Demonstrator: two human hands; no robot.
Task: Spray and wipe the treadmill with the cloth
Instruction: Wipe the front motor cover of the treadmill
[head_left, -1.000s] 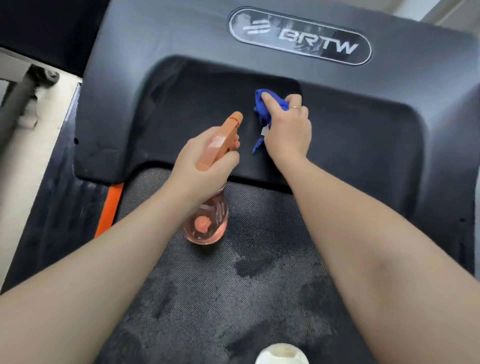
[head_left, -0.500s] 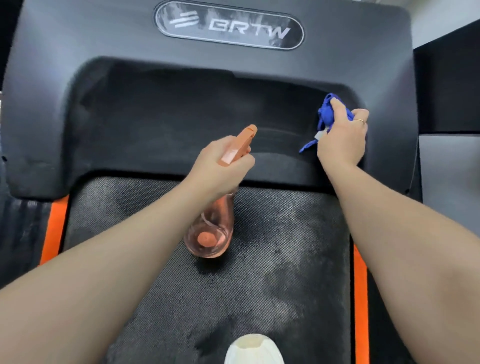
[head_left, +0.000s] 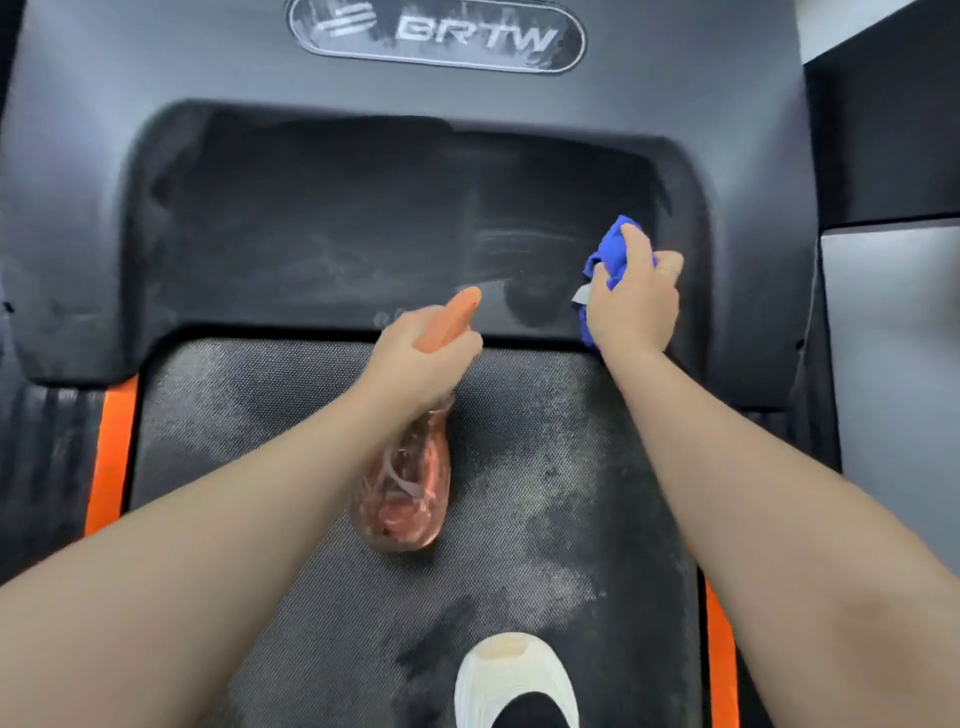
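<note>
The treadmill's dark motor cover (head_left: 337, 218) fills the upper half, with a BRTW badge at the top and faint wipe streaks on its recessed face. My right hand (head_left: 636, 306) grips a bunched blue cloth (head_left: 610, 254) and presses it against the right end of the recess, near the belt's front edge. My left hand (head_left: 423, 358) holds a clear spray bottle (head_left: 402, 488) with pinkish liquid; its orange nozzle (head_left: 449, 319) points up at the cover. The bottle hangs over the black belt (head_left: 249, 431).
Damp dark patches mark the belt. Orange side strips (head_left: 109, 457) run along both belt edges. A white shoe (head_left: 514, 675) stands on the belt at the bottom. A grey and black cabinet (head_left: 893, 260) sits close on the right.
My right hand has dragged the cloth from the middle of the recess to its right end, then down toward the belt edge. The left hand keeps holding the bottle; the view shifted right.
</note>
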